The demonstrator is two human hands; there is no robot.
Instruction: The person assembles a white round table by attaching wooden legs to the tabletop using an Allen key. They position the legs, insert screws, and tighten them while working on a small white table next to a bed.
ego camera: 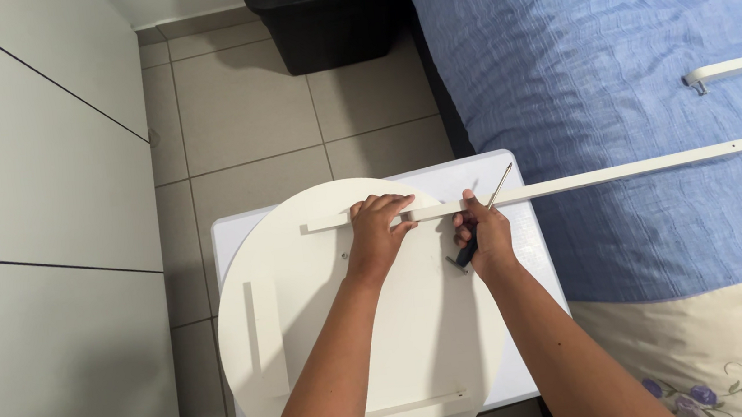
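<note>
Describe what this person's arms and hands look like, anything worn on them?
Both forearms are bare from the bottom edge of the picture up to the hands: no sleeves show. The left hand and the right hand wear no gloves, and no watch or bracelet shows on either wrist. No ring can be made out on the fingers that are in view.
</note>
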